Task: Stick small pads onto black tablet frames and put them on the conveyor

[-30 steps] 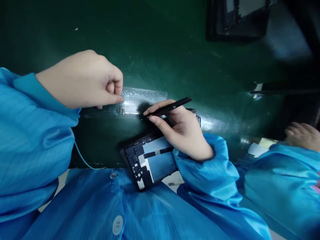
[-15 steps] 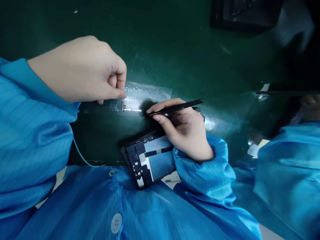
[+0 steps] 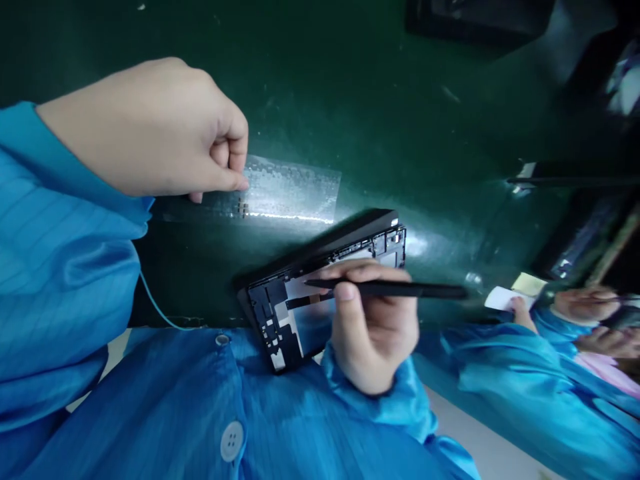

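Note:
My left hand (image 3: 150,127) pinches the near left end of a clear plastic sheet (image 3: 295,190) of tiny parts that lies flat on the dark green bench mat (image 3: 350,100). My right hand (image 3: 373,327) grips black tweezers (image 3: 395,289), held level with their tip pointing left over an opened black device (image 3: 295,293). The device lies at the mat's near edge, its inner frame and silvery panel facing up. Both my arms are in blue sleeves.
A co-worker in a blue coat is at the right, with hands (image 3: 575,303) near white and yellow slips (image 3: 520,290). A dark tray (image 3: 475,20) sits at the far edge. A thin black bar (image 3: 560,180) lies at the right. A blue cord (image 3: 155,310) hangs from my left cuff.
My right hand has drawn the tweezers back from the clear sheet toward me and now holds them over the opened device. My left hand has stayed pinched on the sheet.

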Tool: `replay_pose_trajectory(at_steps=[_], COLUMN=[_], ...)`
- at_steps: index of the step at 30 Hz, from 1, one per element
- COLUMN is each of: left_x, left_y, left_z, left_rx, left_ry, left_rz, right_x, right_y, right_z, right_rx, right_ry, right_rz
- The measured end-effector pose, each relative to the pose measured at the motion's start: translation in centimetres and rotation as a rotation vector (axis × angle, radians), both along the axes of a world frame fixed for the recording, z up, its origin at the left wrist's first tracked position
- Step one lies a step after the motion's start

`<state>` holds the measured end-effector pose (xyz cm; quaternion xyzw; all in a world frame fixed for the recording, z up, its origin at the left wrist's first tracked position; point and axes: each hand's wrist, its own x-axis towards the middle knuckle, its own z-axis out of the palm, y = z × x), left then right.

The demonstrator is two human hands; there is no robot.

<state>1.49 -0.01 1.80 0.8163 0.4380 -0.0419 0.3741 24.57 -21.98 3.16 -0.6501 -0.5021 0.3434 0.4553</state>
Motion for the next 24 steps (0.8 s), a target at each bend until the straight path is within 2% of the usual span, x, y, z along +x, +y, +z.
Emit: replay_pose_trajectory(at_steps=[3, 7, 10, 13, 16, 18, 20, 22, 24], left_x=[-0.1, -0.4, -1.0, -1.6, -1.6, -1.2, -0.6, 0.0, 0.4], left_y=[0.2, 0.2, 0.0, -0.2, -0.1, -0.1, -0.2, -0.3, -0.6], left_z=[-0.3, -0.8, -1.4, -1.9, -1.8, -1.3, -0.5, 0.4, 1.0], left_rx=[0.069, 0.079, 0.037, 0.001, -0.008, -0.016, -0.020, -0.006, -0.001], left_ry=[0.104, 0.142, 0.074, -0.007, -0.039, -0.049, -0.038, 0.001, 0.052], left_rz=[-0.034, -0.017, 0.023, 0.079, 0.071, 0.032, 0.001, -0.005, 0.002], right_x=[-1.4, -1.7, -1.5, -1.2, -0.6, 0.0, 0.5, 0.7, 0.6], right_y=[-1.8, -1.5, -1.2, -1.5, -1.2, 0.2, 3.0, 6.5, 10.0], right_z=[-1.3, -2.1, -2.2, -1.9, -0.2, 1.3, 2.3, 2.2, 1.1], right_rx=[0.073, 0.123, 0.136, 0.168, 0.092, 0.047, 0.053, 0.066, 0.057], right_ry=[-0.032, -0.054, -0.049, -0.062, -0.147, -0.178, -0.181, -0.160, -0.118], right_rz=[-0.021, -0.025, 0.008, 0.071, 0.126, 0.187, 0.292, 0.421, 0.535])
